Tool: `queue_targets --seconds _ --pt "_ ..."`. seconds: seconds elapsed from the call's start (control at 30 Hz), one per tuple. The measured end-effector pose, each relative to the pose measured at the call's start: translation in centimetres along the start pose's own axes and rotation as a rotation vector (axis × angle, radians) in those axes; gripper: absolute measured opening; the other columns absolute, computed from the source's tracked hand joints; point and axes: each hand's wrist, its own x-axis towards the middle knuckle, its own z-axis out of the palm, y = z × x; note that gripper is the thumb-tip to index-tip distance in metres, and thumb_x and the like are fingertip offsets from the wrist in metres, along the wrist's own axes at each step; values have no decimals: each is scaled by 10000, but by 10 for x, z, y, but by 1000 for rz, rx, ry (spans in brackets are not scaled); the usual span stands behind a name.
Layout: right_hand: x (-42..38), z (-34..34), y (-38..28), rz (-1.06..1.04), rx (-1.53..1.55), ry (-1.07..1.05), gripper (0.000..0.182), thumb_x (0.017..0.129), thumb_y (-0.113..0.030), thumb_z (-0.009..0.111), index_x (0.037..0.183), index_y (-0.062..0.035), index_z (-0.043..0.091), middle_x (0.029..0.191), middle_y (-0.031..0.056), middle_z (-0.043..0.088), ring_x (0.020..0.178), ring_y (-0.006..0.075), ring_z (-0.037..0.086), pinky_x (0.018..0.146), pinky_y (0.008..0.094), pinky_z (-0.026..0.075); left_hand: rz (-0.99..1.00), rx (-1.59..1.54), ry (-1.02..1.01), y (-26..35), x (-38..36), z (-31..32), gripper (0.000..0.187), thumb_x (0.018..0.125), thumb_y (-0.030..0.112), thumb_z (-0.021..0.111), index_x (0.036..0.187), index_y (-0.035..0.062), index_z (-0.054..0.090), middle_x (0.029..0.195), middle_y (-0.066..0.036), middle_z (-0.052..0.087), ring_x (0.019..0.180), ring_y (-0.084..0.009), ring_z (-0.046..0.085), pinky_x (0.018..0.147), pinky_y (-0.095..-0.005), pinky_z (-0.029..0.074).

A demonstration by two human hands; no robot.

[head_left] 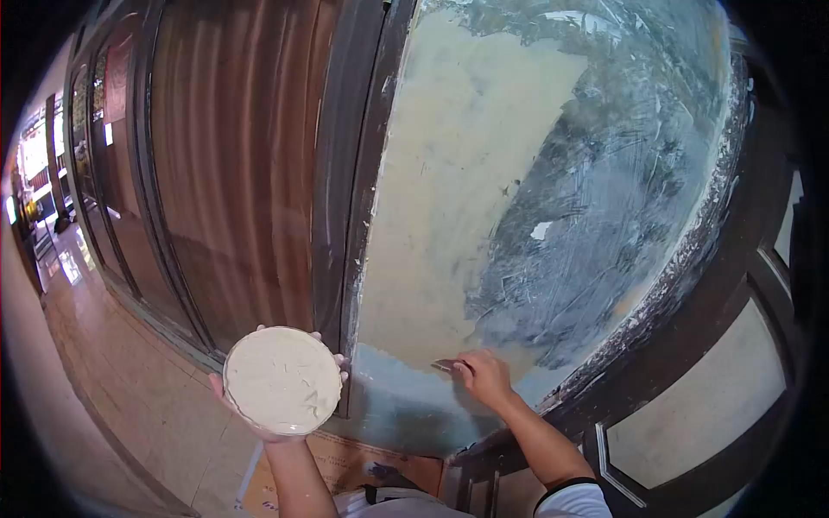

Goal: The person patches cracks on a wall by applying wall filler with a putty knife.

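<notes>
My left hand supports a round tub of cream-coloured putty from below, its fingers wrapped round the rim. The putty surface has a few marks near its lower right. My right hand grips a putty knife, whose blade lies against the lower part of the wall. Cream putty covers the wall's left side, down to about the blade. Grey-blue bare wall shows on the right, and a pale blue strip runs below the putty.
A dark wooden frame borders the wall's left edge, next to glass with a brown curtain. On the right stands a dark panelled door. Cardboard lies on the tiled floor near my feet.
</notes>
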Motion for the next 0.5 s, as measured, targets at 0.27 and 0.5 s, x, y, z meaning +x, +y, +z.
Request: queue_targets --seconds 0.27,0.5 --pt "53 -88 -6 74 67 458 92 882 -219 727 941 -156 758 894 93 725 859 350 663 733 464 540 -3 74 50 -11 7 -4 951 822 866 459 1509 209 479 1447 -389 422 1169 -694 491 889 -786 478" --pt "1 -10 13 4 -64 -19 73 866 -158 742 922 -113 757 874 109 721 819 332 665 709 470 534 -67 -40 22 -18 1 6 943 831 855 460 1515 205 467 1459 -381 434 1202 -708 465 921 -807 446"
